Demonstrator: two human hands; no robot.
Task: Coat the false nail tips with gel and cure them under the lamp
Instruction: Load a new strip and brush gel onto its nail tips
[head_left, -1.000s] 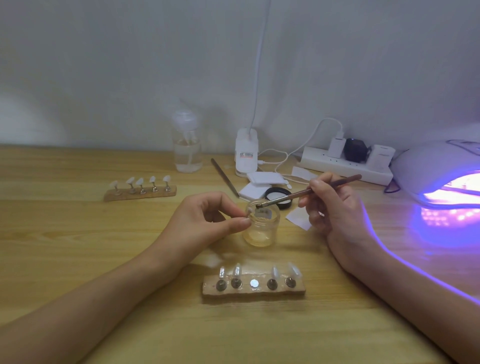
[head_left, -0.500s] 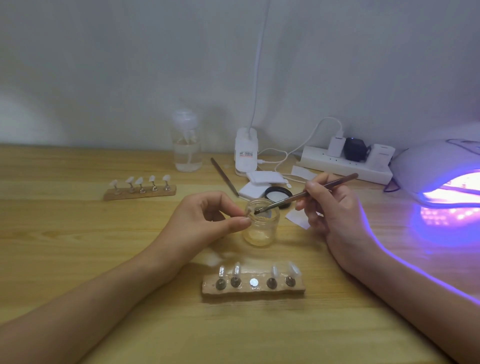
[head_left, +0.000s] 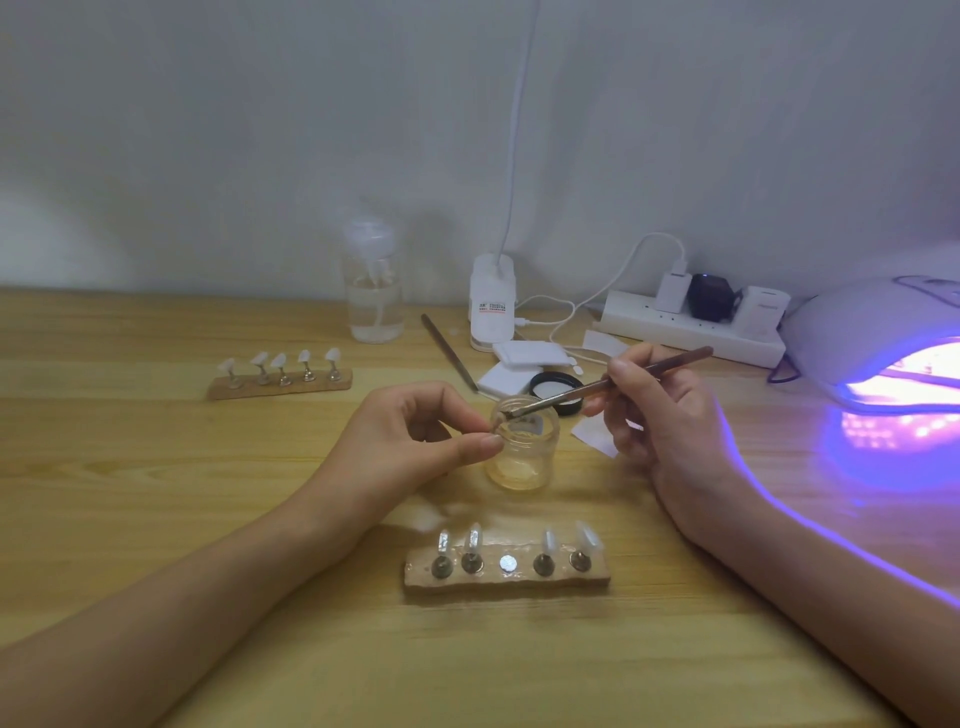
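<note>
My left hand pinches a small nail tip on its stand over the rim of the open glass gel jar. My right hand holds a thin brown brush, and its bristle end touches that tip. In front of me lies a wooden holder with several nail tips standing on it and its middle slot bare. The curing lamp glows purple at the right edge. A second holder with several white tips lies at the back left.
A clear pump bottle, a white desk-lamp base, a power strip with plugs, white pads, the jar's black lid and a spare brush crowd the back of the wooden table.
The brush tip has shifted slightly left onto the nail tip held over the jar. My left hand has stayed in place.
</note>
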